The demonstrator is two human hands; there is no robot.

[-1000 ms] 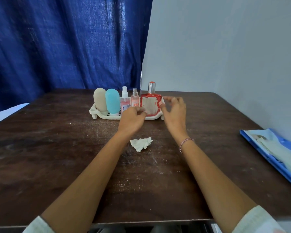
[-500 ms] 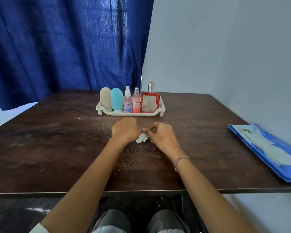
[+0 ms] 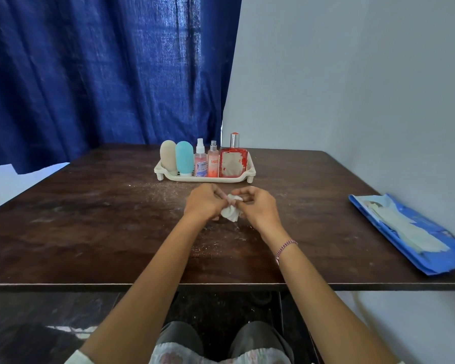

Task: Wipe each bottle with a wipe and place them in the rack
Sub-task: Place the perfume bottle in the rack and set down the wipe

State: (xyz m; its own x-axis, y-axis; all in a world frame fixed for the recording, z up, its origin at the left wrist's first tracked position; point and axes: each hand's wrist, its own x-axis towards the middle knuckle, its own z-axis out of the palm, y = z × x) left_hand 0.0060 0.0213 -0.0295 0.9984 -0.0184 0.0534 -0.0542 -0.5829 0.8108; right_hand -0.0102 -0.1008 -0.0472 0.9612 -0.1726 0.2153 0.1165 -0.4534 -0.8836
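At the frame's centre, the left hand (image 3: 205, 203) and right hand (image 3: 258, 206) are sharing a pinching grip on the crumpled wipe (image 3: 230, 210), probably bunching it for disposal, since all five bottles (image 3: 204, 160) are standing upright in the rack (image 3: 204, 177) just above.

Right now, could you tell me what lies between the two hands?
In the head view, the crumpled white wipe sits between the left hand and right hand, pinched by both.
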